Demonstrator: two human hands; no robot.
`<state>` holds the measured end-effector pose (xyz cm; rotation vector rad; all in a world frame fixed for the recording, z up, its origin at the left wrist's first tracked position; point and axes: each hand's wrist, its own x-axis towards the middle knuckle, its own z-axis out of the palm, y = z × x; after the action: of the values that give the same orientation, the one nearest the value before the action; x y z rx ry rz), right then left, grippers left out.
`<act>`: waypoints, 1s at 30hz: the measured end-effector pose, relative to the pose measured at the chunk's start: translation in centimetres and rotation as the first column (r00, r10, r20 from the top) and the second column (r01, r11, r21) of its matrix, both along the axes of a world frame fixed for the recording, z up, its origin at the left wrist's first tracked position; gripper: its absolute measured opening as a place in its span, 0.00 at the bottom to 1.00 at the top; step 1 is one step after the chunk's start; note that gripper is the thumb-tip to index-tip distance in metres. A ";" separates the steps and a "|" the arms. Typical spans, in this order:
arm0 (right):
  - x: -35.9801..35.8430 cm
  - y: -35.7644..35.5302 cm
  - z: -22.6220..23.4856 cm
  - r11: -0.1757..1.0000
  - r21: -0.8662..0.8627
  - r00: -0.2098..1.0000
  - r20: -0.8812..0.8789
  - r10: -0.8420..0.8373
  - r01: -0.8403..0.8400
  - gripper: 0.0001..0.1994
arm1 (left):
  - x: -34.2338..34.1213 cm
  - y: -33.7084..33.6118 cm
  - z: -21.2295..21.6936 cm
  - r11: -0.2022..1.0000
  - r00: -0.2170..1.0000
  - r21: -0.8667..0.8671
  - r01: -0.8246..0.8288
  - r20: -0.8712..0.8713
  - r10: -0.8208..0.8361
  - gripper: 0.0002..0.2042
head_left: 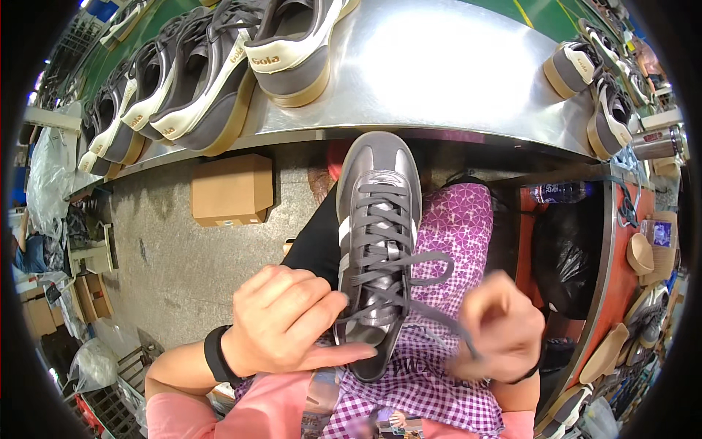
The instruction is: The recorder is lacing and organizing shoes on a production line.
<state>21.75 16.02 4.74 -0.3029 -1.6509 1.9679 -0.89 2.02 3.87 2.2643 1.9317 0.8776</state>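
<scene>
A dark grey sneaker (378, 157) with white side stripes and a metallic toe section stands toe-away over my lap. Its grey flat shoelace (431, 272) criss-crosses the tongue and forms a loop on the right side. My left hand (285, 318) is closed at the left of the ankle opening, with its thumb lying over the collar. A strand of lace runs toward its curled fingers, which partly hide what they grip. Right of the shoe, my right hand (501, 329) is blurred by motion, closed on a lace strand stretching from the shoe.
Several similar sneakers (289, 55) line the left of the metal bench (439, 66); more sneakers (574, 69) stand at its right end. Below are a brown cardboard box (230, 190) on the floor and a black plastic bag (567, 256) in a red-sided shelf (621, 293).
</scene>
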 end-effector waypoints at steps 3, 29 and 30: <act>-3.1 -0.5 -0.1 0.788 0.602 0.732 0.477 -0.486 0.131 0.19 | 0.7 0.1 0.2 0.983 0.998 -0.170 -0.064 0.015 0.067 0.18; -0.2 -0.5 -0.3 0.958 0.090 0.749 0.645 0.151 -0.271 0.21 | -4.0 -0.1 3.8 0.533 0.807 -0.730 0.428 0.574 0.138 0.14; -0.3 -1.0 -0.2 0.957 0.067 0.761 0.623 0.181 -0.282 0.26 | -3.6 -0.9 2.9 0.580 0.845 -0.721 0.380 0.526 0.100 0.13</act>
<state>21.48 14.97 4.54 -0.7781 -2.3410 2.0212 -4.54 1.16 6.81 1.3962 1.4059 0.3618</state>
